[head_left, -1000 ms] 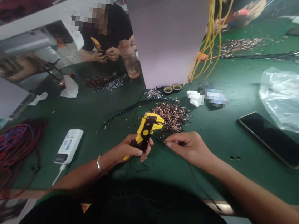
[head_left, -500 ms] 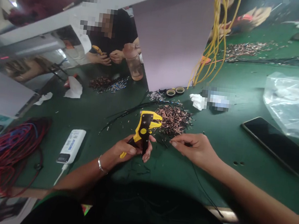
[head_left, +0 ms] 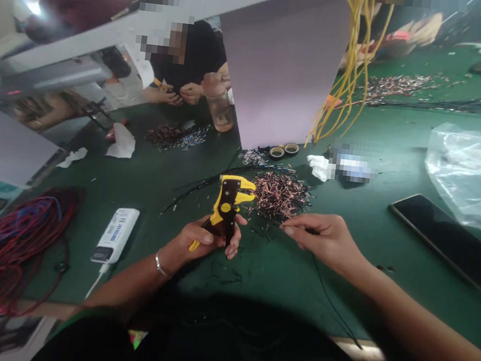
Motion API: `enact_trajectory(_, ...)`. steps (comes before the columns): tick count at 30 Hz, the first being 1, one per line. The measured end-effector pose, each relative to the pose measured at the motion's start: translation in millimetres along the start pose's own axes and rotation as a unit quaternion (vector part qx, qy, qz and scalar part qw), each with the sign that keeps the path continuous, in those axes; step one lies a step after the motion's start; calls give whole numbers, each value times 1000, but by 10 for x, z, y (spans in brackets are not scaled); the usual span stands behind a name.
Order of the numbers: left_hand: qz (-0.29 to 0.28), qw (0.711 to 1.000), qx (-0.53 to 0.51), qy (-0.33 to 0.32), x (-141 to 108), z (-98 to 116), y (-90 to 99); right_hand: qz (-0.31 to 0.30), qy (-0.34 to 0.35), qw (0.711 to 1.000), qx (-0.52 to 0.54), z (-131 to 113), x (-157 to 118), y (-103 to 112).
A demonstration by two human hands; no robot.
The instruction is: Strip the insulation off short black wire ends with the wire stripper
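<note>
**Wire stripper gripped, black wire pinched**

You hold a yellow-and-black wire stripper (head_left: 226, 205) upright in your left hand (head_left: 203, 240), its head pointing away from you and its yellow handle tip showing below your fist. Your right hand (head_left: 324, 239) pinches a thin black wire (head_left: 331, 298), whose tail runs toward you across the green work mat (head_left: 356, 263). A heap of copper-coloured wire offcuts (head_left: 280, 195) lies just beside the stripper's head, with loose bits scattered around it.
</note>
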State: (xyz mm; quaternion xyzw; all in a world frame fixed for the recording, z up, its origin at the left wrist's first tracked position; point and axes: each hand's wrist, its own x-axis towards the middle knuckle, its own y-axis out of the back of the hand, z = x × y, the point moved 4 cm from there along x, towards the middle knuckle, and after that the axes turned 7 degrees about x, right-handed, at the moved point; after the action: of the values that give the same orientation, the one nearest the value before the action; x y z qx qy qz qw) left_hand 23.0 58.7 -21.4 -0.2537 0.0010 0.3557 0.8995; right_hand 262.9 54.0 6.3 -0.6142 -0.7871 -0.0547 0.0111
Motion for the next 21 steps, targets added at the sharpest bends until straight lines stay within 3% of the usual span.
enact_trajectory(9, 46, 992, 92, -70, -46, 219, -59, -42, -59, 996, 44, 103, -6, -75)
enact_trajectory(16, 46, 991, 117, -44, -64, 145, -20, -90, -88, 991, 52, 109, -21, -132)
enact_trajectory(21, 25, 996, 78, -43, -63, 121, -5, -100, -105, 989, 35, 176, -9, -119)
